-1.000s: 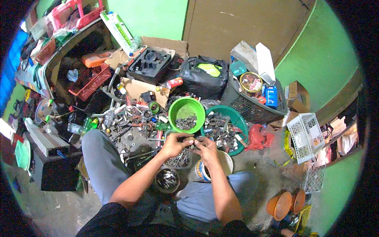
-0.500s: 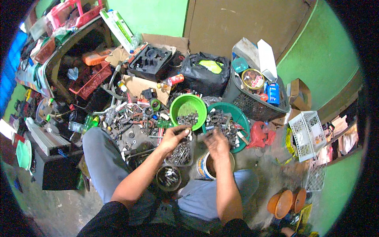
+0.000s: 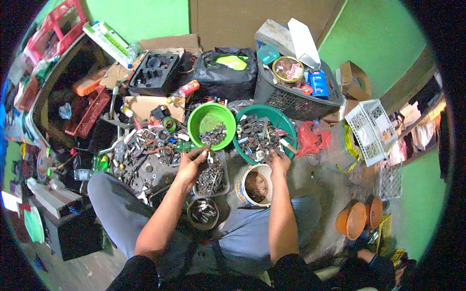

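My left hand [image 3: 192, 167] is closed in a pinch at the near rim of the light green basin [image 3: 195, 121], which has a small pile of nuts [image 3: 214, 134] in it. A small pale piece shows by its fingertips; I cannot make out what it holds. My right hand [image 3: 278, 164] is over the near edge of the dark green basin [image 3: 290, 127], fingers curled together, their tips partly hidden. Mixed metal parts [image 3: 259, 136] fill that basin. Below the hands are a clear tray of bolts [image 3: 212, 179], a white bucket [image 3: 241, 191] with brown contents and a round bowl [image 3: 191, 218] holding small metal pieces.
Loose metal parts [image 3: 145, 155] cover the floor at left. Behind stand a black tool case [image 3: 154, 72], a black bag [image 3: 225, 75] and a filled grey basket [image 3: 301, 99]. A red plastic bag [image 3: 313, 139], white crate [image 3: 371, 131] and orange pots [image 3: 352, 220] are at right.
The view has shifted, with most things now further left. My right hand has come down at the dark green basin's near edge, its fingers closer together. My left hand keeps its pinch.
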`<state>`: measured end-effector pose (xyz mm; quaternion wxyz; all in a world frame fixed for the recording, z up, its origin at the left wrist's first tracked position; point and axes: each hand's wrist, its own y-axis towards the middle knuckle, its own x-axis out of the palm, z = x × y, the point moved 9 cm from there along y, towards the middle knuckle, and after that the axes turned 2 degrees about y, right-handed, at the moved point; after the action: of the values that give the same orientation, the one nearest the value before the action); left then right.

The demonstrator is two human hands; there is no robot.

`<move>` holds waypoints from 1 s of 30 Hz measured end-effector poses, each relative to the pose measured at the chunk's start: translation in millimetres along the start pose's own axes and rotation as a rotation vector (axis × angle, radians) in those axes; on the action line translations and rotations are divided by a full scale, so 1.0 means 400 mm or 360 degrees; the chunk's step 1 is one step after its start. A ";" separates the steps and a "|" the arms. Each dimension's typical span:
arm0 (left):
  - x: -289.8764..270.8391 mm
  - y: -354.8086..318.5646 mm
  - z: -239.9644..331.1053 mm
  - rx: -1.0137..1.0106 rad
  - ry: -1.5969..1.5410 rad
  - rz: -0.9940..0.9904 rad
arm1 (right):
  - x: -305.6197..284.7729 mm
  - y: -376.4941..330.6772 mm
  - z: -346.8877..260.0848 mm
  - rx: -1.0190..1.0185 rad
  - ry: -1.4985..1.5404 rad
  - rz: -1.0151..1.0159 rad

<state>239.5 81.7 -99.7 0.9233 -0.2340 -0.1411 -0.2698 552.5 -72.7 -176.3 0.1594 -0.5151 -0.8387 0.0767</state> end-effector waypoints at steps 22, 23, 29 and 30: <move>0.049 -0.036 -0.029 -0.0213 -0.0889 -0.0049 | 0.389 -0.339 -0.112 -0.0567 -0.0564 -0.1180; 0.048 -0.031 -0.033 -0.0173 -0.0965 -0.0058 | 0.393 -0.349 -0.109 -0.0665 -0.0668 -0.1134; 0.013 -0.018 -0.069 -0.0285 -0.0993 -0.0012 | 0.433 -0.406 -0.174 -0.0915 -0.0809 -0.1034; 0.022 -0.025 -0.061 -0.0308 -0.0985 -0.0070 | 0.432 -0.407 -0.173 -0.0888 -0.0793 -0.1036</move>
<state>244.5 58.1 -113.5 0.8040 -0.3886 -0.3938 -0.2179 367.4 4.0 -31.2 -0.1741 -0.2154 -0.9572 -0.0838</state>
